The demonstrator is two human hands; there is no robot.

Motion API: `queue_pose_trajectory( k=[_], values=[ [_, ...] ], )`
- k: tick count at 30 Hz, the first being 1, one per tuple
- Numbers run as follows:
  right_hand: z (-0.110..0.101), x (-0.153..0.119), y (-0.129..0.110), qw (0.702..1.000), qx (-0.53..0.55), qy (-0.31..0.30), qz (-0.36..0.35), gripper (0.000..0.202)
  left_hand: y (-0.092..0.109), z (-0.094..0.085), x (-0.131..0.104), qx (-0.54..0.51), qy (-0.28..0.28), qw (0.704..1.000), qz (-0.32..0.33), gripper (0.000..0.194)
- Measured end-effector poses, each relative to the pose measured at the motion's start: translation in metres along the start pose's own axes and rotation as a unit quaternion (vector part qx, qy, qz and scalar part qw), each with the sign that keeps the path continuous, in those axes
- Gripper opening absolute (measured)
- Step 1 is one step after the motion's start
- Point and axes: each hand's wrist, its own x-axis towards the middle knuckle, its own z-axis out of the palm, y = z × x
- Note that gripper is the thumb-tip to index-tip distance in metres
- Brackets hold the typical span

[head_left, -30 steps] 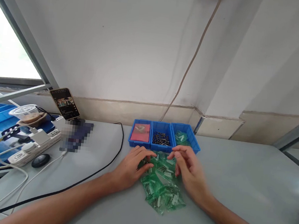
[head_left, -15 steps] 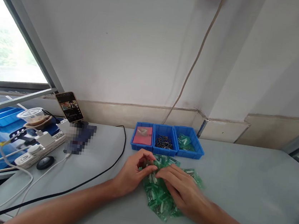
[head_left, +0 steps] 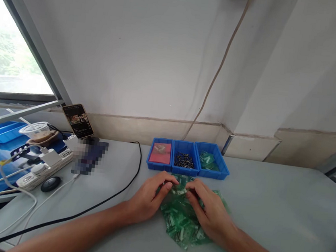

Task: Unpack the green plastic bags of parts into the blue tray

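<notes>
A heap of small green see-through plastic bags (head_left: 185, 229) lies on the table, with thin silvery pieces showing inside several of them. My left hand (head_left: 149, 194) is at the far left side of the heap, thumb and curled index finger closed at the edge of a small green plastic bag (head_left: 180, 191). Facing it, my right hand (head_left: 214, 214) pinches the same bag's right side between thumb and forefinger. The lower fingers of both hands are partly hidden, and the exact grip is small to see.
Behind the heap stand three blue bins: one with a pink card (head_left: 160, 153), one with dark metal screws (head_left: 184, 160), one with green bags (head_left: 208, 160). A black cable (head_left: 111, 194) crosses the table. To the left are a phone (head_left: 78, 120), a black mouse (head_left: 51, 184) and a power strip (head_left: 33, 175).
My hands have drawn apart a little, the right one shifting right, so more of the green bag shows between the fingertips. The bins stay where they were.
</notes>
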Motion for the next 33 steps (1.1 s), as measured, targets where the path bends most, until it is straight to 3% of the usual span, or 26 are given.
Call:
queue_pose_trajectory(
  k=[6, 14, 21, 33],
  values=[
    [-0.0007, 0.0002, 0.0014, 0.998, 0.032, 0.009, 0.060, 0.021, -0.0027, -0.0007, 0.0001, 0.027, -0.003, 0.999, 0.031, 0.032],
    [-0.0011, -0.0009, 0.0009, 0.998, 0.041, -0.028, 0.032, 0.016, -0.0016, -0.0006, 0.0026, 0.053, 0.005, 0.997, 0.052, 0.016],
    [0.0002, -0.0012, 0.0034, 0.999, 0.031, -0.021, -0.006, 0.016, 0.0041, -0.0018, 0.0008, 0.064, -0.017, 0.995, 0.073, 0.017],
    [0.0024, 0.0036, 0.0052, 1.000, 0.017, -0.011, -0.013, 0.020, -0.0034, 0.0018, 0.0011, 0.067, 0.025, 0.991, 0.114, 0.014]
  ],
)
